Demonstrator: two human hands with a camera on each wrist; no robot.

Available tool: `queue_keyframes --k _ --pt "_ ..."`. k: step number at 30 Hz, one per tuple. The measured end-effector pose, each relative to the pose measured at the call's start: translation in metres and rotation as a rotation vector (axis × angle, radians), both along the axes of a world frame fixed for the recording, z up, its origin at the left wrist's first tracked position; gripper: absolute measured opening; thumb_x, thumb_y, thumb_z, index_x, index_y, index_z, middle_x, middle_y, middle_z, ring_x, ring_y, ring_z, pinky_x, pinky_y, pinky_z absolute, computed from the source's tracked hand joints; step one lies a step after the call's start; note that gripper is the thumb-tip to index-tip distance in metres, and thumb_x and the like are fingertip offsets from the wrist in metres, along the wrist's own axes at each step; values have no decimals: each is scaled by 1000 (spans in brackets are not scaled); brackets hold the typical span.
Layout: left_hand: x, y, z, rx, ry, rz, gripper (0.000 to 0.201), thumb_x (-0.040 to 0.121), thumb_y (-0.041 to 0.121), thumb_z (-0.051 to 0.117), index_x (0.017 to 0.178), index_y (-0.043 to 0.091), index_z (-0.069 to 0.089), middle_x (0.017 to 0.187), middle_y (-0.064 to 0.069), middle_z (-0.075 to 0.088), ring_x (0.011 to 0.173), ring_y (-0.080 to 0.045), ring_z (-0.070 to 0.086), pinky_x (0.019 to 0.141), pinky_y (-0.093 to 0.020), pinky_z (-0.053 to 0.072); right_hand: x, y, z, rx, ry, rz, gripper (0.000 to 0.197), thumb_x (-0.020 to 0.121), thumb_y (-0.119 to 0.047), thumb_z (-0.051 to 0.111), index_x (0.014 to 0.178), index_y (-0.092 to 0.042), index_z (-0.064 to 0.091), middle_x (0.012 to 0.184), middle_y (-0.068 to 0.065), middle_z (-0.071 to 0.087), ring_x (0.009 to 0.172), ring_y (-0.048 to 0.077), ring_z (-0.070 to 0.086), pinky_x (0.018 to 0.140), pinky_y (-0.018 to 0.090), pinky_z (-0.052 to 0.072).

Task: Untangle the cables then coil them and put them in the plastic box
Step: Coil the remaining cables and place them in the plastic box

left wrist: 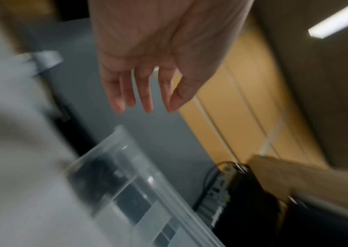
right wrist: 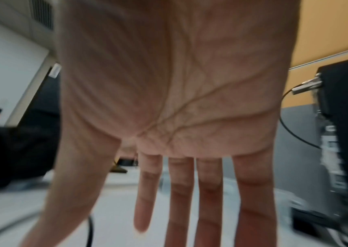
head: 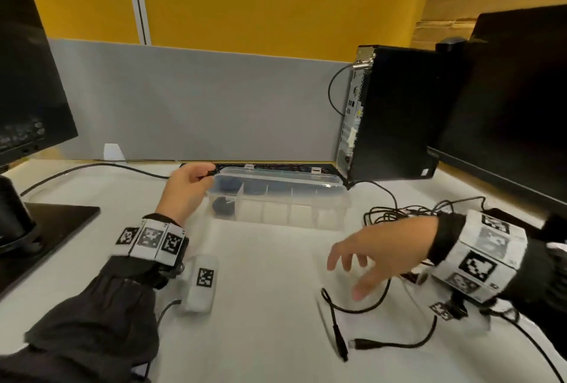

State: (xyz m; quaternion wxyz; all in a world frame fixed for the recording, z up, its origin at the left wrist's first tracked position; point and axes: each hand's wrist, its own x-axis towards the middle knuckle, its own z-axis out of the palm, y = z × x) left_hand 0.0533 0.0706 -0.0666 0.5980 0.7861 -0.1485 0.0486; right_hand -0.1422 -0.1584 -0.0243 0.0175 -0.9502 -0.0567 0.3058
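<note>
Clear rectangular plastic box (head: 277,198), thin black cable (head: 362,310), smooth white desk (head: 264,306).

plastic box (left wrist: 126,183) blurred in left wrist view; dark contents (head: 223,204) unidentifiable; tangled cables (head: 399,214) partly hidden behind right wrist

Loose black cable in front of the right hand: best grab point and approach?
Probably the thick plug at the end of the loose cable: it is rigid and lies flat on the desk, clear of the tangle. Come from above with the open right hand, which hovers near it, pinching across the plug's sides. The thin cord is harder to pinch.
</note>
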Motion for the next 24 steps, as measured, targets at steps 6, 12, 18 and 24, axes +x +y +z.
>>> queue_keyframes --k 6,12,18,24 --pt "-84 -38 42 379 -122 -456 20 93 28 54 110 21 60 97 10 61 90 -7 56 65 -10 40 -20 -18 -33 -225 -100 127 25 87 -37 60 104 -19 65 103 -2 58 102 21 54 90 34 43" --pt "-128 -85 34 760 61 -791 42 94 34 50 133 23 39 110 4 59 87 -11 60 77 -27 52 -9 -19 -1 -134 -856 389 10 91 -30 57 89 -21 60 76 -1 67 68 20 60 72 32 43" --pt "-105 -78 53 324 159 -732 31 98 18 39 70 22 52 57 6 29 47 -7 26 43 -17 24 -2 -38 29 298 -1005 129 13 93 -25 54 83 -17 55 65 -12 49 60 5 49 57 17 40" --pt "-60 -22 81 -636 452 -642 22 81 22 52 61 22 44 46 8 33 40 -5 35 49 -24 51 4 -75 28 377 -734 -222 30 101 -29 31 74 -30 44 70 -12 44 64 -3 44 64 10 37"
